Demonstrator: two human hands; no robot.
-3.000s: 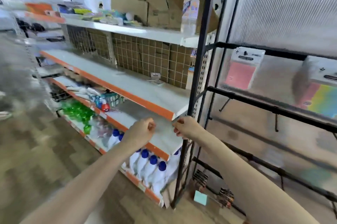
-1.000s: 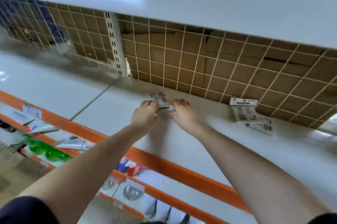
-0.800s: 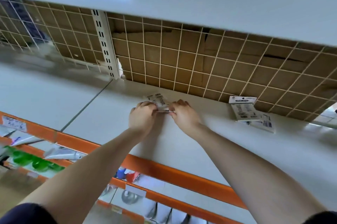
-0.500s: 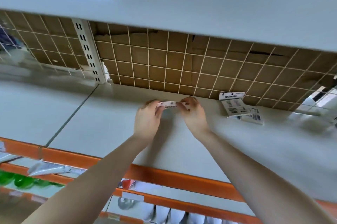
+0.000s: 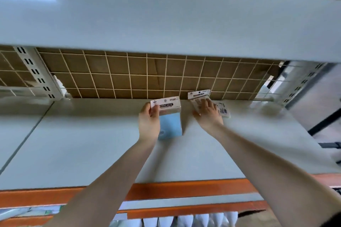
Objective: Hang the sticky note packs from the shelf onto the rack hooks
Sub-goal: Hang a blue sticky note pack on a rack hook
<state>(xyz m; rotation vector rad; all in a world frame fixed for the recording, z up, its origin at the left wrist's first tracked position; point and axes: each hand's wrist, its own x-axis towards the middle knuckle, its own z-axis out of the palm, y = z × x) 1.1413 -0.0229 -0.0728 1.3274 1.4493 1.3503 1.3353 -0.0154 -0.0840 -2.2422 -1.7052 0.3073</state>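
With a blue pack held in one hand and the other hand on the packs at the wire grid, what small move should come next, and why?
Probably the right hand should curl its fingers round the white-headed sticky note pack beneath it and lift. The left hand already grips the blue sticky note pack clear of the grey shelf, while the right only rests on packs lying against the wire grid back.

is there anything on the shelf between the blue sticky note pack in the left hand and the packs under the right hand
Nothing: the head view shows only bare white shelf between the blue sticky note pack and the packs.
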